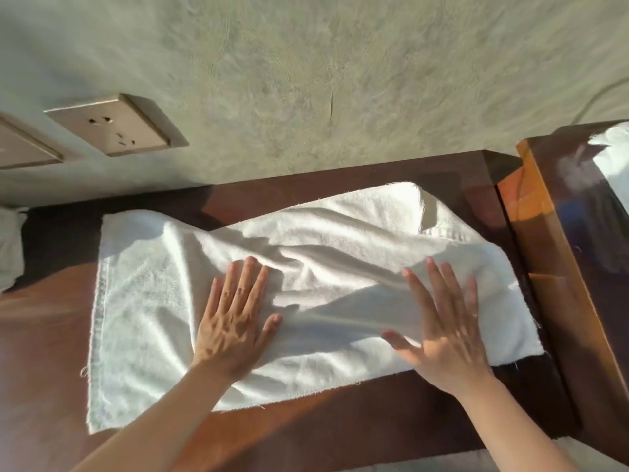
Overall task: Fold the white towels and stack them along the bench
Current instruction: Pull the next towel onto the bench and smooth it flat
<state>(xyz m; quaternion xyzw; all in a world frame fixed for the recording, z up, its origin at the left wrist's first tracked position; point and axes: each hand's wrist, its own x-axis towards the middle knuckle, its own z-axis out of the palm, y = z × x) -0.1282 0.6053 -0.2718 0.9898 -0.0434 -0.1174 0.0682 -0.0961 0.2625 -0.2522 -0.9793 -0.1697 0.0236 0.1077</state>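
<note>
From the head camera, a white towel (306,284) lies spread lengthwise across the dark brown wooden tabletop (357,424), its terry cloth rumpled into soft ridges through the middle, with frayed threads along the near hem and a far corner folded up. The left hand (235,321) lies flat on the towel's middle, fingers straight and close together, grasping nothing. The right hand (442,321) rests palm down on the towel's right half, fingers spread and relaxed. Another white towel (10,247) sits bunched at the left edge. A beige wall socket (115,126) is set in the grey-green plaster wall (340,80).
</note>
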